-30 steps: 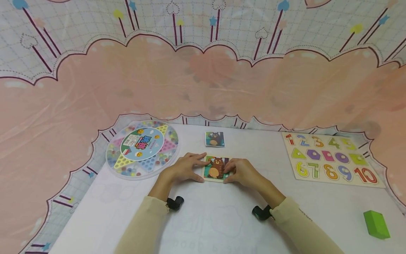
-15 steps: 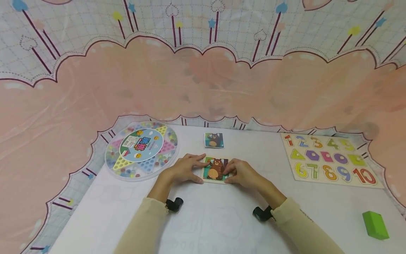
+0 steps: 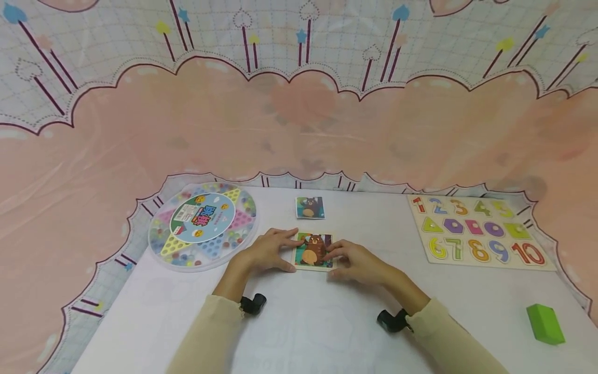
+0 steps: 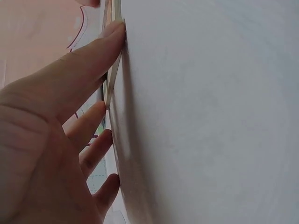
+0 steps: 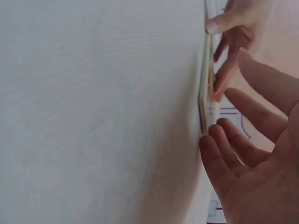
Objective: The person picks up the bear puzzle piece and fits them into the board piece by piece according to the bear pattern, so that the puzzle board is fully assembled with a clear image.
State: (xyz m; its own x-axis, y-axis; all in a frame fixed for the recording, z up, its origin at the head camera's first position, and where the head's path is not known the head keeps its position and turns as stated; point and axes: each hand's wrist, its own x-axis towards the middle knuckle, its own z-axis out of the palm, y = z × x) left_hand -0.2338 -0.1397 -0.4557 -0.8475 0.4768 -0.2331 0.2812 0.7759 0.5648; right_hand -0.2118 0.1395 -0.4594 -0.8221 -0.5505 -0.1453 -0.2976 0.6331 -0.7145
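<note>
A small square bear puzzle board [image 3: 312,254] lies flat on the white table, its brown bear picture facing up. My left hand [image 3: 268,252] grips its left side, thumb at the near corner and fingers toward the far side. In the left wrist view the thumb [image 4: 114,39] presses the board's edge. My right hand [image 3: 359,264] is at the right side, fingers spread and loosely bent. The right wrist view shows its thumb and index finger apart with nothing between them. Behind the board lies a matching bear picture card [image 3: 310,208].
A round Chinese checkers set [image 3: 203,226] with coloured marbles lies at the left. On the right is a wooden number and shape puzzle [image 3: 481,231]. A green block [image 3: 545,324] lies near the right edge. A patterned curtain [image 3: 299,130] hangs behind the table.
My right thumb has come away from the board's near right corner, and the right fingers have loosened. My left hand keeps its place on the board. The head view has shifted slightly.
</note>
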